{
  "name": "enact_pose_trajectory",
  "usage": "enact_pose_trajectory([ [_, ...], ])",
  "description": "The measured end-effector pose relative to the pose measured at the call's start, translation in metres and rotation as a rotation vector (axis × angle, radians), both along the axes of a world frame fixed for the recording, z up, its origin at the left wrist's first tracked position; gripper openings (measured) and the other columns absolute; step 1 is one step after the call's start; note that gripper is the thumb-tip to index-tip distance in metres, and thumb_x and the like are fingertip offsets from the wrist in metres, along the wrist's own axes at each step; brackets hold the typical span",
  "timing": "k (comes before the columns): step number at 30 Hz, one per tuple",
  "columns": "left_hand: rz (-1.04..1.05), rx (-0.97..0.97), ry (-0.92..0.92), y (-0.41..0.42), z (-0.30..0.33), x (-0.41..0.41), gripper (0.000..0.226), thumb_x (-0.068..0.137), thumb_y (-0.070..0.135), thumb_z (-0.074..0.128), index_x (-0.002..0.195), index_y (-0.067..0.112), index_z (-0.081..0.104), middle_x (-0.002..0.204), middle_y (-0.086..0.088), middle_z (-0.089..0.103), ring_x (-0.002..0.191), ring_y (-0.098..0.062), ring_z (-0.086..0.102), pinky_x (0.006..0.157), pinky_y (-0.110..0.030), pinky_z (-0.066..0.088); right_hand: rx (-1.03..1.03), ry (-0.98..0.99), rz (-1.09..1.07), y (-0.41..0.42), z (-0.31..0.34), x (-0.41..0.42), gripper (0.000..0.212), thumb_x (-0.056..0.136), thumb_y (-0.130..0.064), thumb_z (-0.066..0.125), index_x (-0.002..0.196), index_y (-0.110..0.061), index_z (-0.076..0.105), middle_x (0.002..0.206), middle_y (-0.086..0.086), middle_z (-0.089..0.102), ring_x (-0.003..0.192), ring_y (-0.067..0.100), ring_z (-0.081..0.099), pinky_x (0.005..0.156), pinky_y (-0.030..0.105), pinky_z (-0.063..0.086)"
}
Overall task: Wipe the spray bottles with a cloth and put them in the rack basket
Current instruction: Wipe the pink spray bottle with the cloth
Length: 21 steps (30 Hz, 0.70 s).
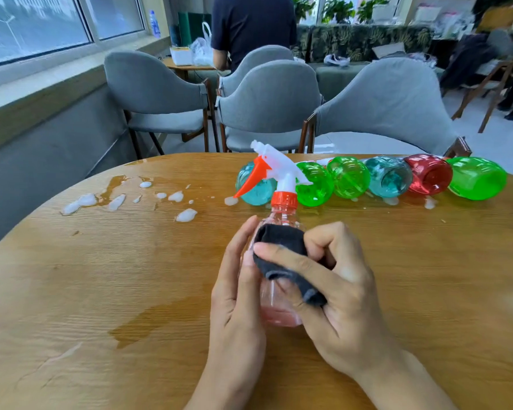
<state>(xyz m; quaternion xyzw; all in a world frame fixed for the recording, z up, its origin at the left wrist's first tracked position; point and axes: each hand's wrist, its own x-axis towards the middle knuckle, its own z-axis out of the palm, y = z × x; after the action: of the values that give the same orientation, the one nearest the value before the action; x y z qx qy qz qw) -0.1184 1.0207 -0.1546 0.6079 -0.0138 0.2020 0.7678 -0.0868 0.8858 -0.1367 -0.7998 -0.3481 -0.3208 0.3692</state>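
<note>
A clear pink spray bottle (279, 312) with an orange collar and a white-and-orange trigger head stands over the wooden table (101, 276). My left hand (237, 294) grips its left side. My right hand (335, 288) pinches a dark cloth (282, 250) and presses it against the bottle's upper body. Behind, several spray bottles lie on their sides in a row: a teal one (255, 190), green ones (317, 184) (348, 176) (477, 179), another teal one (390, 177) and a red one (428, 174). No rack basket is in view.
White foam blobs (187, 215) and a puddle (110, 187) lie on the table's far left; a wet streak (148, 324) sits near the front. Grey chairs (267, 105) (388, 105) stand behind the table. A person in dark clothes (252, 28) stands further back.
</note>
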Motion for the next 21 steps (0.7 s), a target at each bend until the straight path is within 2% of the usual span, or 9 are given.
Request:
enact_pose_trajectory([
  [1,0.002,-0.021,0.023,0.002,0.001,0.001,0.039,0.102,0.049,0.054,0.139,0.042,0.066,0.137,-0.004,0.072,0.127,-0.027,0.069,0.111,-0.061,0.051,-0.026,-0.022,0.014,0.000,-0.001,-0.001,0.034,0.107,-0.042,0.053,0.137,-0.034,0.066,0.100,-0.002,0.037,0.094,0.022,0.046,0.083,0.036,0.045],
  [5,-0.038,-0.151,0.094,0.011,0.007,0.003,0.040,0.099,0.051,0.052,0.135,0.043,0.069,0.139,-0.008,0.071,0.128,-0.030,0.068,0.111,-0.055,0.048,-0.137,-0.093,0.109,0.003,-0.003,-0.007,0.035,0.103,-0.041,0.059,0.136,-0.031,0.068,0.099,-0.004,0.040,0.089,0.020,0.045,0.083,0.031,0.043],
  [8,-0.081,-0.189,0.105,0.024,0.008,0.005,0.046,0.103,0.058,0.055,0.142,0.038,0.065,0.144,-0.008,0.068,0.135,-0.036,0.063,0.116,-0.060,0.045,-0.107,0.030,0.272,0.004,-0.002,-0.011,0.035,0.106,-0.046,0.055,0.128,-0.029,0.076,0.097,-0.007,0.044,0.087,0.014,0.049,0.081,0.023,0.040],
  [10,-0.077,-0.196,0.118,0.029,0.008,0.007,0.060,0.096,0.072,0.057,0.145,0.036,0.063,0.146,-0.011,0.066,0.139,-0.041,0.059,0.111,-0.064,0.048,0.073,0.281,0.438,0.001,-0.001,-0.013,0.038,0.106,-0.051,0.053,0.119,-0.027,0.080,0.092,-0.007,0.050,0.079,0.011,0.056,0.072,0.022,0.044],
  [12,-0.068,-0.178,0.096,0.032,0.009,0.009,0.074,0.084,0.081,0.059,0.145,0.039,0.062,0.146,-0.010,0.066,0.137,-0.040,0.061,0.092,-0.056,0.060,0.454,0.577,0.568,-0.001,0.004,-0.014,0.042,0.101,-0.054,0.061,0.113,-0.018,0.079,0.077,0.003,0.056,0.053,0.018,0.055,0.053,0.024,0.044],
  [13,-0.091,-0.177,0.092,0.031,0.010,0.009,0.079,0.079,0.085,0.060,0.144,0.039,0.062,0.145,-0.007,0.067,0.134,-0.036,0.064,0.084,-0.049,0.063,0.635,0.651,0.533,-0.003,0.006,-0.012,0.046,0.098,-0.055,0.065,0.111,-0.013,0.077,0.071,0.010,0.055,0.046,0.020,0.051,0.049,0.026,0.043],
  [15,-0.174,-0.158,0.051,0.029,0.007,0.008,0.084,0.074,0.089,0.065,0.144,0.041,0.062,0.146,-0.001,0.067,0.133,-0.028,0.066,0.090,-0.048,0.064,0.736,0.551,0.266,-0.008,0.011,-0.004,0.051,0.097,-0.057,0.065,0.106,-0.008,0.074,0.077,0.021,0.053,0.055,0.017,0.052,0.055,0.030,0.042],
  [18,-0.241,-0.088,0.031,0.022,0.002,0.006,0.058,0.090,0.070,0.060,0.140,0.043,0.065,0.147,0.003,0.067,0.136,-0.023,0.064,0.111,-0.058,0.051,0.598,0.321,0.073,-0.007,0.020,0.004,0.036,0.105,-0.043,0.051,0.115,-0.017,0.074,0.090,0.005,0.047,0.070,0.001,0.055,0.064,0.015,0.043],
  [21,-0.271,-0.037,0.053,0.013,0.002,0.005,0.052,0.096,0.059,0.055,0.144,0.040,0.062,0.149,0.003,0.065,0.139,-0.022,0.061,0.116,-0.055,0.046,0.355,0.251,0.029,-0.001,0.017,0.003,0.040,0.107,-0.048,0.049,0.135,-0.029,0.070,0.099,-0.003,0.042,0.088,0.015,0.054,0.079,0.019,0.043],
])
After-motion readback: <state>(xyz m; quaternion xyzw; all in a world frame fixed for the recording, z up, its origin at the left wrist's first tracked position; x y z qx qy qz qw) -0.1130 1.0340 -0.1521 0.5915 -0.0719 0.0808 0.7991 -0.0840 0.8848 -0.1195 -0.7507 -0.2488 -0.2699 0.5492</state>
